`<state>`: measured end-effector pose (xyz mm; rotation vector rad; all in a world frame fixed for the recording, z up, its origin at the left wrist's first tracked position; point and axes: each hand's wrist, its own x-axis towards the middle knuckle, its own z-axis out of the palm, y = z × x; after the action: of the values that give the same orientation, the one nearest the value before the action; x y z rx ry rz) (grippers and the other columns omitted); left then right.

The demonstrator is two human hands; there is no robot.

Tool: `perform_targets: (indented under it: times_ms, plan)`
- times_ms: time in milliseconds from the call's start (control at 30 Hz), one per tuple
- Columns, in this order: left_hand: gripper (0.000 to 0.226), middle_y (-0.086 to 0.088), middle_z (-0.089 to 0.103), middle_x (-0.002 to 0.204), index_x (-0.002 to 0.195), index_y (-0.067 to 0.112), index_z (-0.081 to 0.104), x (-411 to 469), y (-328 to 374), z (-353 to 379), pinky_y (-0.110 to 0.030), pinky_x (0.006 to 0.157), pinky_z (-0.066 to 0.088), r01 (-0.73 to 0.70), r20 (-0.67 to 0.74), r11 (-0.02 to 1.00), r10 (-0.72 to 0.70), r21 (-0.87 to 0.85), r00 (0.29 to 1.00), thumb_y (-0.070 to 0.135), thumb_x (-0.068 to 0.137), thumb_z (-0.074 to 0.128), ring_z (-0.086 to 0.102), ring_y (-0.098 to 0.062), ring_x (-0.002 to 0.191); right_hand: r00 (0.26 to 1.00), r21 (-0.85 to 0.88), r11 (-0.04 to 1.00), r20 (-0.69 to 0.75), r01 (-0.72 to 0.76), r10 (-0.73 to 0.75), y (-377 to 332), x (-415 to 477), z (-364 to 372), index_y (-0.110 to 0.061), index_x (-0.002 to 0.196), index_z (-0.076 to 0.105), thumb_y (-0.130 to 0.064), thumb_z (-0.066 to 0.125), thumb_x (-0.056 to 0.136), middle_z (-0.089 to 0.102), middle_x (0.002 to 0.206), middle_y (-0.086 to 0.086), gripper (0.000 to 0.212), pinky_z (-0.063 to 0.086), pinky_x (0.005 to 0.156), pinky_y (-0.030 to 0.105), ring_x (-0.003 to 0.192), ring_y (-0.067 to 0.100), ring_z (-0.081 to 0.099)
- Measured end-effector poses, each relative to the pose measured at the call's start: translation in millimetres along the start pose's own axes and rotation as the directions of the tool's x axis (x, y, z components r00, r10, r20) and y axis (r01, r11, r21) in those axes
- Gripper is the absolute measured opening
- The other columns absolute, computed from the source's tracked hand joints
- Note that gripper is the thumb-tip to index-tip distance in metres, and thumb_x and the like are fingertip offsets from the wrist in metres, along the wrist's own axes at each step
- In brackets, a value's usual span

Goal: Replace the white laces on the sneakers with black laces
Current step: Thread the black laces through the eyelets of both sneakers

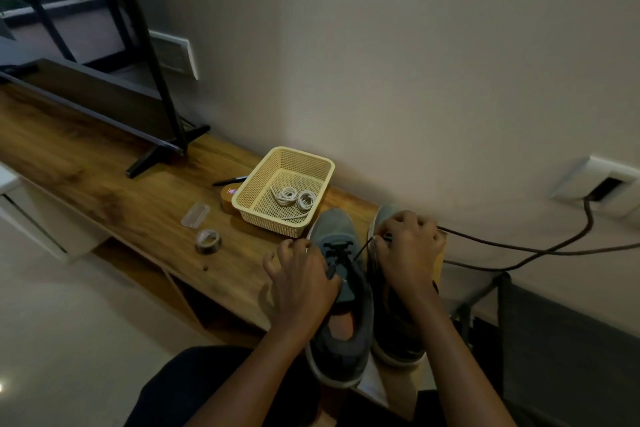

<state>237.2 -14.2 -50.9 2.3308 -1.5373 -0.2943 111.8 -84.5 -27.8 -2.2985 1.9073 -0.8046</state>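
Sneakers (337, 229) | toes toward wall (381, 80) | right hand (408, 250) pinches black lace (362, 251)

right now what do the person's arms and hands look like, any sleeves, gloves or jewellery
The left hand and the right hand are both bare: no gloves, and no rings show on the fingers. Neither wrist has a watch or band. The forearms are uncovered down to the frame's bottom edge, so no sleeve is visible. A dark garment covers the lap below them.

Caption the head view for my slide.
With left hand and right hand, a person threads a black lace through a grey fabric sneaker; coiled white laces lie in a cream plastic mesh basket.
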Motion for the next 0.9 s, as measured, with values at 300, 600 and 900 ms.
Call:
perform_targets:
  times_ms: [300,600,900]
  plan:
    - [0.030,0.007,0.043,0.135,0.104,0.025,0.057,0,0,1,-0.045,0.109,0.015,0.002,-0.004,1.000,-0.002,-0.002,1.000,0.046,0.082,0.059,0.023,-0.019,0.133,0.942,-0.122,0.974,0.301,0.189,-0.145,0,-5,3,-0.029,0.094,0.073,-0.029,0.063,0.085,0.053,0.129,-0.005,0.014,0.014,0.106,0.049,0.130,0.030,0.028]
    - [0.034,0.007,0.043,0.134,0.106,0.023,0.059,1,1,5,-0.044,0.108,0.016,-0.002,0.000,1.000,0.002,0.005,1.000,0.047,0.083,0.059,0.023,-0.019,0.133,0.986,-0.014,0.990,0.097,-0.138,0.139,2,-1,-8,-0.017,0.098,0.071,-0.023,0.058,0.090,0.054,0.120,0.002,0.017,0.025,0.089,0.036,0.113,0.027,0.038]
    - [0.027,0.007,0.044,0.129,0.104,0.032,0.043,2,-1,2,-0.043,0.107,0.022,-0.015,0.010,0.995,0.016,-0.100,1.000,0.044,0.084,0.058,0.026,-0.019,0.130,0.955,0.007,1.000,0.295,0.007,-0.009,2,3,-14,-0.029,0.102,0.068,-0.016,0.056,0.085,0.064,0.095,-0.012,0.024,0.017,0.106,0.041,0.114,0.016,0.047]
